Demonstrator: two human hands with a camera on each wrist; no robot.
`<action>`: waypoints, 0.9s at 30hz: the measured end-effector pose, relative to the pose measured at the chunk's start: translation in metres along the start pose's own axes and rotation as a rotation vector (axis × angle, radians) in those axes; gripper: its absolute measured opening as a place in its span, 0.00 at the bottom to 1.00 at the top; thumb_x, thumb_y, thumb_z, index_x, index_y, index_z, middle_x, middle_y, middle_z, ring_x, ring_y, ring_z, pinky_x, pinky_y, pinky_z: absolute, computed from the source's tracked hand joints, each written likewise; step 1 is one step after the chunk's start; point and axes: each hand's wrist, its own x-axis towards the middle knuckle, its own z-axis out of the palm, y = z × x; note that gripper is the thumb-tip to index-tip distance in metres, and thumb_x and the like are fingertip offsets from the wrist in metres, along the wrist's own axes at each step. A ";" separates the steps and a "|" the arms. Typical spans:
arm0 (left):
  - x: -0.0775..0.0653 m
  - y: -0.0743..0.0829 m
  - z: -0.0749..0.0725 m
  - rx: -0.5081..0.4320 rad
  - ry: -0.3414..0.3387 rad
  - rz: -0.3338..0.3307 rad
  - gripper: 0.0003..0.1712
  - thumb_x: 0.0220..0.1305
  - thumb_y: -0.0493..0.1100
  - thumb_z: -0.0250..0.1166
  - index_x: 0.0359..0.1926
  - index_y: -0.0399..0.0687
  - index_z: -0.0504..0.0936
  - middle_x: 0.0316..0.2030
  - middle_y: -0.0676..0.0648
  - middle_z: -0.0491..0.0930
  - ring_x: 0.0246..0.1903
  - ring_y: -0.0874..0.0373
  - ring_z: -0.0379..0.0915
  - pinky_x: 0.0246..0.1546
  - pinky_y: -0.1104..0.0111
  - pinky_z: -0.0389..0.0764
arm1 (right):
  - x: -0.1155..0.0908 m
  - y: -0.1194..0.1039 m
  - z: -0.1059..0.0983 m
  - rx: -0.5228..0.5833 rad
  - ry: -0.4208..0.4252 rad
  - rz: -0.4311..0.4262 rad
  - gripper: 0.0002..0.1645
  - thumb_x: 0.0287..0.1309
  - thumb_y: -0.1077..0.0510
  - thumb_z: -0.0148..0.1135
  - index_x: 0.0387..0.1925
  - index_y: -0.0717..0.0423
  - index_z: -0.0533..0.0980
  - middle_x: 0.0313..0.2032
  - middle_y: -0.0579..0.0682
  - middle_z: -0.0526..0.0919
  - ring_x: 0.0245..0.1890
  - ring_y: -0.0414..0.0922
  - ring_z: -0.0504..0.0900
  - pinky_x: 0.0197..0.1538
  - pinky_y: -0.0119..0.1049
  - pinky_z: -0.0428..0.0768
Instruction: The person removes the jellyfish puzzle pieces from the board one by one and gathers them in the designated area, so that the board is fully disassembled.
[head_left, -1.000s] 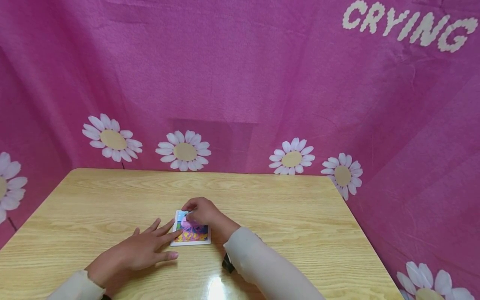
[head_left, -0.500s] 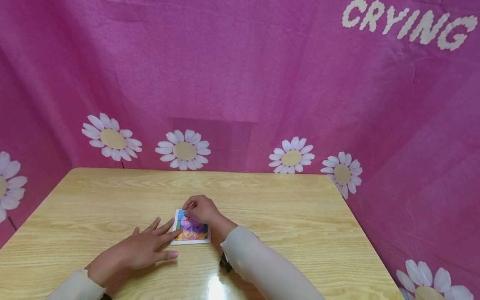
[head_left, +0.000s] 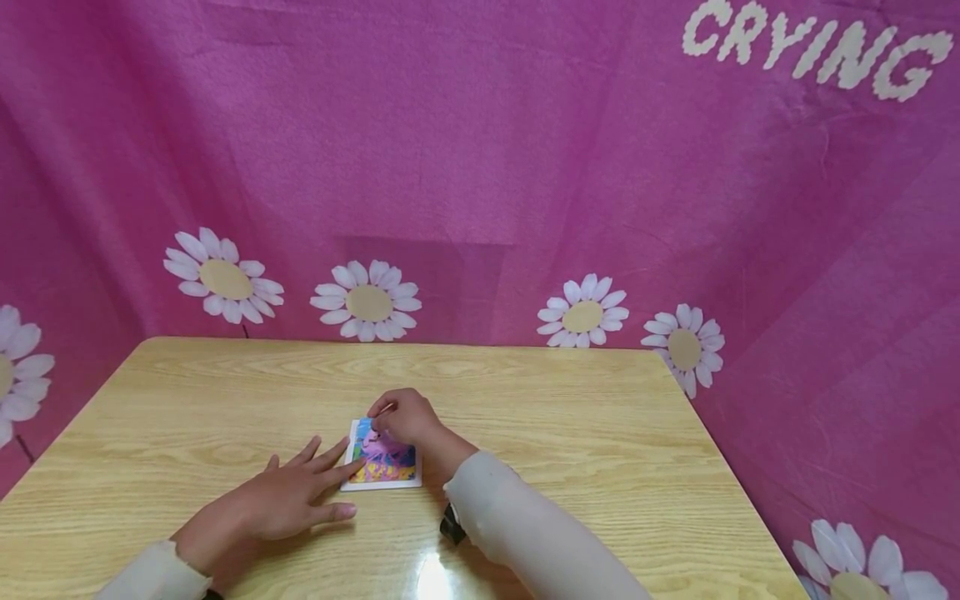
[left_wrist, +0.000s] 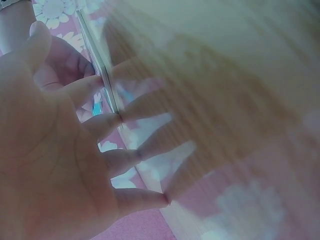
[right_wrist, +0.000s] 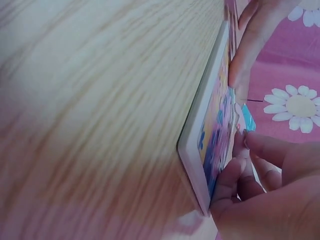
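A small square picture puzzle [head_left: 405,484] with a white frame lies flat on the table. It shows a pink figure against blue, over yellow and pink shapes. My left hand [head_left: 288,500] rests palm down with spread fingers at the puzzle's left side. Its index finger reaches over the frame onto the picture. My right hand [head_left: 408,418] bends over the top of the puzzle, pinching a thin puzzle piece with turquoise on it [right_wrist: 248,117] between thumb and fingers. In the right wrist view this piece sticks up at an angle. The fingers hide part of it.
The wooden table [head_left: 600,450] is light and glossy, with a bright reflection near its front. Pink cloth [head_left: 465,167] printed with white daisies hangs behind and beside it. Something black [head_left: 452,527] sits under the right sleeve.
The right hand's fingertips have shifted slightly at the puzzle's upper left corner, and more of the blue there shows. My left hand stays in place.
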 end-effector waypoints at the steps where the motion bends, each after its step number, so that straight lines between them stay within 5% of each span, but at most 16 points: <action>1: 0.000 0.000 0.000 0.000 0.001 0.001 0.43 0.68 0.74 0.56 0.78 0.62 0.67 0.81 0.45 0.53 0.78 0.28 0.39 0.58 0.17 0.42 | 0.000 0.001 -0.001 0.016 -0.003 0.002 0.04 0.62 0.66 0.69 0.35 0.56 0.87 0.28 0.45 0.83 0.28 0.37 0.75 0.30 0.28 0.72; 16: 0.000 0.001 0.002 0.004 0.001 -0.006 0.43 0.68 0.73 0.58 0.77 0.63 0.67 0.81 0.45 0.53 0.78 0.28 0.39 0.58 0.17 0.44 | 0.000 0.017 -0.024 0.164 -0.039 0.025 0.04 0.64 0.67 0.67 0.39 0.59 0.85 0.32 0.48 0.84 0.30 0.40 0.78 0.36 0.32 0.80; 27: 0.002 0.000 0.003 0.008 -0.003 -0.020 0.43 0.68 0.73 0.58 0.78 0.64 0.66 0.81 0.46 0.52 0.78 0.28 0.39 0.59 0.17 0.44 | -0.008 0.034 -0.043 0.174 -0.059 0.039 0.05 0.67 0.66 0.63 0.40 0.60 0.84 0.34 0.48 0.82 0.32 0.41 0.76 0.35 0.32 0.77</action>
